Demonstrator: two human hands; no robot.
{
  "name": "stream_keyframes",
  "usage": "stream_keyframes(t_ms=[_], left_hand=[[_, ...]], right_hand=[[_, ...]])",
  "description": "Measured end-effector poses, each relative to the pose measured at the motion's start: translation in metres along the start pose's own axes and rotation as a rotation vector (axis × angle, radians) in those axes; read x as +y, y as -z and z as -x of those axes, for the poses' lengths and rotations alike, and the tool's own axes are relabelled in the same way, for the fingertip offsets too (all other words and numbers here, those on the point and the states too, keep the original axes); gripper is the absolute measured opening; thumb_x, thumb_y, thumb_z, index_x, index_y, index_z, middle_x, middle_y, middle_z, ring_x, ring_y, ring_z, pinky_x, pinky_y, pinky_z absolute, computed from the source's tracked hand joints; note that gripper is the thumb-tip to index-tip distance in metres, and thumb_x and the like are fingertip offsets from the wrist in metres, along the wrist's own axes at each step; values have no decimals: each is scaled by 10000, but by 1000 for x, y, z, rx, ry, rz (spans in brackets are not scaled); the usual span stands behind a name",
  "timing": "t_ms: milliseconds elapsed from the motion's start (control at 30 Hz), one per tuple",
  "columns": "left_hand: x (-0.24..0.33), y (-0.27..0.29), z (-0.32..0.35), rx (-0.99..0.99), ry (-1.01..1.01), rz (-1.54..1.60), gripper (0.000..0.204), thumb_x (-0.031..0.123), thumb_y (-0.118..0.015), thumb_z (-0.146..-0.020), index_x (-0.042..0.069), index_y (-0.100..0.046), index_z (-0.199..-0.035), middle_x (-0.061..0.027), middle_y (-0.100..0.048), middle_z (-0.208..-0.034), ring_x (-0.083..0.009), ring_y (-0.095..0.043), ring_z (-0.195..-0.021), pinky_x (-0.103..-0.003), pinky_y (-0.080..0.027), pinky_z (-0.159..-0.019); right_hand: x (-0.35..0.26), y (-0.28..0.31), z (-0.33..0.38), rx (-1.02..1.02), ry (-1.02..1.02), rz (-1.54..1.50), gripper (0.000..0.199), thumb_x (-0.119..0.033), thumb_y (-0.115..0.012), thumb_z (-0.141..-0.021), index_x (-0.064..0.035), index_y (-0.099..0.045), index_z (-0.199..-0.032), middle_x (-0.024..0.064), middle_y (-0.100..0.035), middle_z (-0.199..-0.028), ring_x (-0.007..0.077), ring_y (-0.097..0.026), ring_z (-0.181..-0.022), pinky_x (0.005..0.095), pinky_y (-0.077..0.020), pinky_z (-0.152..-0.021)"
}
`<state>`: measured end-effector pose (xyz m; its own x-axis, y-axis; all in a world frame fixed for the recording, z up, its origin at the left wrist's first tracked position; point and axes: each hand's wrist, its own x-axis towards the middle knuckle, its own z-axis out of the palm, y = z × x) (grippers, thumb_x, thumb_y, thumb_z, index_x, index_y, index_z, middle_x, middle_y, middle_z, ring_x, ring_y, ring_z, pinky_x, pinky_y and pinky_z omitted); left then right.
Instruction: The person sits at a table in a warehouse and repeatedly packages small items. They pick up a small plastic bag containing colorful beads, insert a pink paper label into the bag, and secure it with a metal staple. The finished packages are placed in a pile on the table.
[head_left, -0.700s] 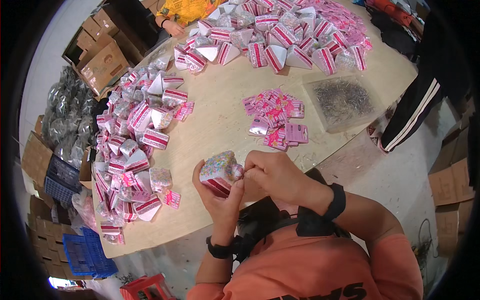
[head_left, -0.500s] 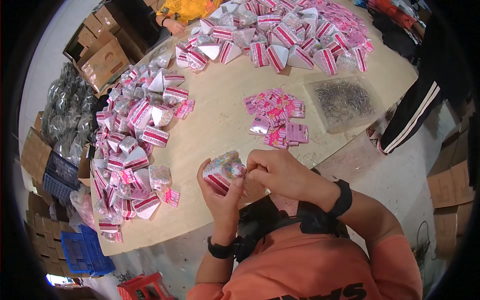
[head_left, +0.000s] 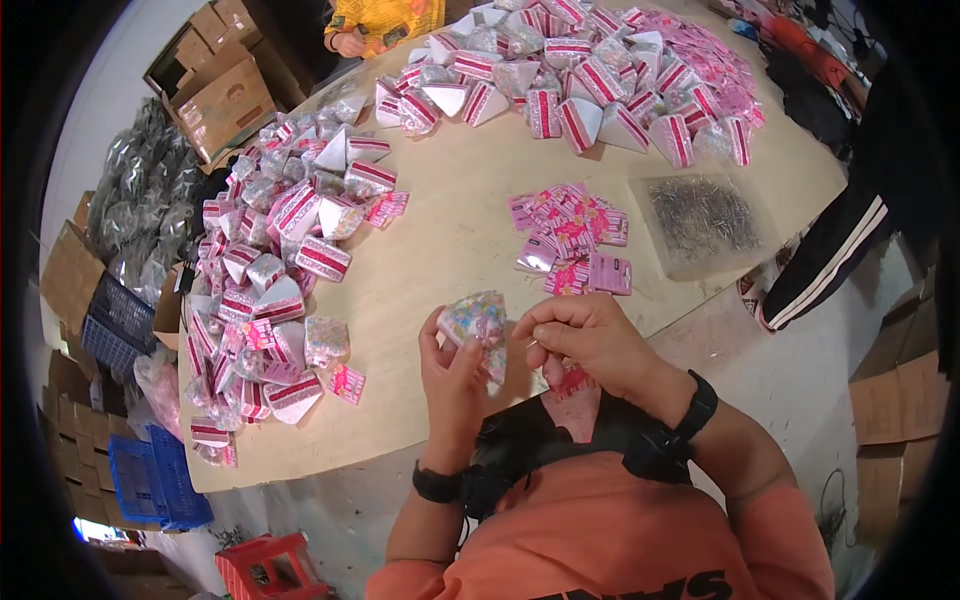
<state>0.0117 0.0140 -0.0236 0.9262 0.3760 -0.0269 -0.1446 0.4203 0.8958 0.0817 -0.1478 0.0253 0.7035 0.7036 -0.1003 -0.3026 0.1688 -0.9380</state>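
Note:
My left hand (head_left: 452, 385) is wrapped round a cake-slice toy (head_left: 474, 318) in a clear bag, its top speckled with pastel colours. The bag's gathered end points toward my right hand (head_left: 590, 345). Thumb and forefinger of that hand are pinched on a thin, shiny metal pin (head_left: 531, 343), a little apart from the bag. Under its palm shows a pink printed card (head_left: 573, 382); whether the fingers grip it I cannot tell. Farther up the table lies a loose pile of pink cards (head_left: 570, 225), beside a clear plastic box (head_left: 700, 225) of small metal pins.
Bagged cake slices (head_left: 300, 215) heap along the table's left edge, and another heap (head_left: 560, 75) covers the far side with pink cards. A person's hand (head_left: 348, 43) is at the far left. Blue crates (head_left: 160, 480) and a red stool (head_left: 268, 568) stand on the floor.
My right hand has drawn away from the bag and turned; a pink card now shows beneath it. My left hand has tilted the cake slice more upright. The whole view has shifted slightly.

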Motion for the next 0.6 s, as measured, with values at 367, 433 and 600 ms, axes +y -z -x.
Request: stream_keyframes(t_ms=[367,433,600], left_hand=[[-5,19,-27,187,-403,-1038,599,194,-659,-738,-57,-387,-1209,-220,-446,-1178,-297,-459,-1074,-352,-402,-862],[11,2,-8,122,-655,-1150,617,202,-677,-714,-35,-402,-1214,-230,-424,-1192,-334,-427,-1100,-366,-391,-873],[23,-22,21,-448,-573,-991,536,172,-667,-721,15,-444,-1182,-168,-500,-1103,-324,-488,-1004,-367,-406,-845]], right_hand=[[11,10,0,50,-32,-63,71,-34,-516,-822,-31,-466,-873,105,-588,-629,125,-546,-455,220,-437,-410],[12,12,1,39,-59,-75,67,-35,-523,-820,-35,-469,-861,98,-585,-619,127,-547,-454,218,-431,-398],[11,6,8,-14,-111,-30,66,-50,-530,-821,-27,-483,-861,81,-571,-593,109,-513,-418,207,-397,-378]])
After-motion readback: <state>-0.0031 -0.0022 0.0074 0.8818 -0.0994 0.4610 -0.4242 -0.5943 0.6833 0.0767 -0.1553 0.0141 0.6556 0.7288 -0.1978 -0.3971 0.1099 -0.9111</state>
